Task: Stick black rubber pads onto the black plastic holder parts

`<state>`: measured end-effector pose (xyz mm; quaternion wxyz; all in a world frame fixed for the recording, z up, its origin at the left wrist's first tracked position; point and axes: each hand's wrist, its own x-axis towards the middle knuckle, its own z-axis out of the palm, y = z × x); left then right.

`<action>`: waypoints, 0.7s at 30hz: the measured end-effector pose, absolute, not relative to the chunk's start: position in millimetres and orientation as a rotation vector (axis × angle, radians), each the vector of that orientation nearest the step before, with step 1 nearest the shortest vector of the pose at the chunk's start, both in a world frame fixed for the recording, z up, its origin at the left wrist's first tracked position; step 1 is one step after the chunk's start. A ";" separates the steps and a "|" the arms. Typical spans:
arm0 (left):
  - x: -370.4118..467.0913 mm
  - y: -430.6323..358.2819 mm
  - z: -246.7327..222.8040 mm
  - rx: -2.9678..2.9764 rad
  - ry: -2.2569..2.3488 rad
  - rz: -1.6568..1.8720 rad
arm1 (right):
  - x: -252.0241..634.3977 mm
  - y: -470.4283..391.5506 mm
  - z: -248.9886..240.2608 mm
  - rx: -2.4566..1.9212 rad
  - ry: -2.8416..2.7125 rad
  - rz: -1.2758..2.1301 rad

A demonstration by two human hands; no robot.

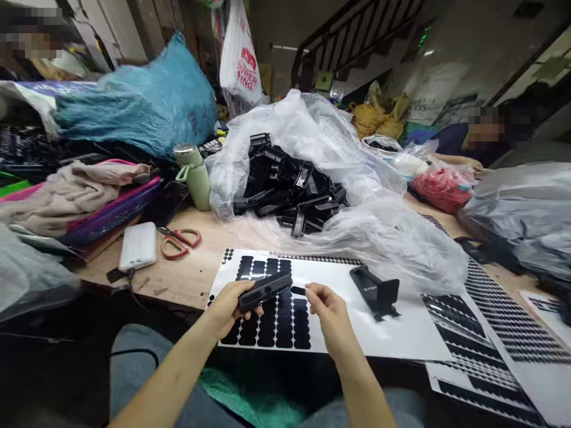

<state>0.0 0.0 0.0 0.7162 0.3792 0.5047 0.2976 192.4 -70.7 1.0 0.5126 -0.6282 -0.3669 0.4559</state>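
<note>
My left hand (pixel 232 306) is closed around a long black plastic part (pixel 265 291) with a ribbed surface, tilted up to the right. Close to that part's right end, my right hand (pixel 325 306) pinches a small black sticker (pixel 298 290) between thumb and fingertips. Both hands are above a white sheet (pixel 332 330) bearing rows of black rounded stickers (pixel 284 324). A black bracket-like part (pixel 375 291) with small white lettering lies on the sheet's right side.
Behind the sheet, a clear plastic bag (pixel 379 220) spills many black parts (pixel 297 187). Red-handled scissors (pixel 179 242), a white power bank (pixel 138 245) and a green flask (pixel 194 177) occupy the left. More sticker sheets (pixel 513 321) lie right. Another person (pixel 455 139) sits at the far right.
</note>
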 end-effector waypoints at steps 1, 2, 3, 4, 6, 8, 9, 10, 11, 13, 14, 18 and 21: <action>1.5 -0.7 0.6 0.842 1.111 0.633 | 185.5 -70.9 6.4 -1.496 -0.945 1.084; 3.2 -1.4 1.1 0.841 1.105 0.611 | 178.8 -71.0 11.6 -1.485 -1.000 1.076; 4.8 -2.2 1.6 0.838 1.099 0.594 | 172.4 -71.0 16.3 -1.475 -1.049 1.075; 6.6 -3.1 2.1 0.831 1.094 0.582 | 166.5 -71.1 20.4 -1.469 -1.090 1.079; 10.3 -5.2 2.7 0.803 1.088 0.574 | 156.6 -71.5 26.3 -1.466 -1.155 1.114; 13.5 -7.5 3.0 0.785 1.073 0.577 | 149.9 -72.2 29.2 -1.469 -1.188 1.147; 14.8 -8.5 3.1 0.783 1.066 0.576 | 147.8 -72.6 29.5 -1.474 -1.194 1.156; 15.8 -9.6 3.3 0.786 1.061 0.573 | 146.4 -73.1 29.3 -1.483 -1.195 1.157; 16.5 -10.6 3.4 0.792 1.058 0.570 | 145.7 -73.6 28.8 -1.495 -1.193 1.156; 17.3 -12.6 4.0 0.800 1.054 0.564 | 145.5 -74.6 27.0 -1.518 -1.191 1.153; 17.5 -13.5 4.4 0.802 1.052 0.561 | 145.8 -75.0 26.2 -1.528 -1.193 1.152; 18.3 -16.2 4.8 0.812 1.045 0.560 | 146.8 -75.9 24.0 -1.554 -1.207 1.146; 18.9 -16.8 3.3 0.822 1.041 0.556 | 146.9 -76.2 23.7 -1.562 -1.214 1.146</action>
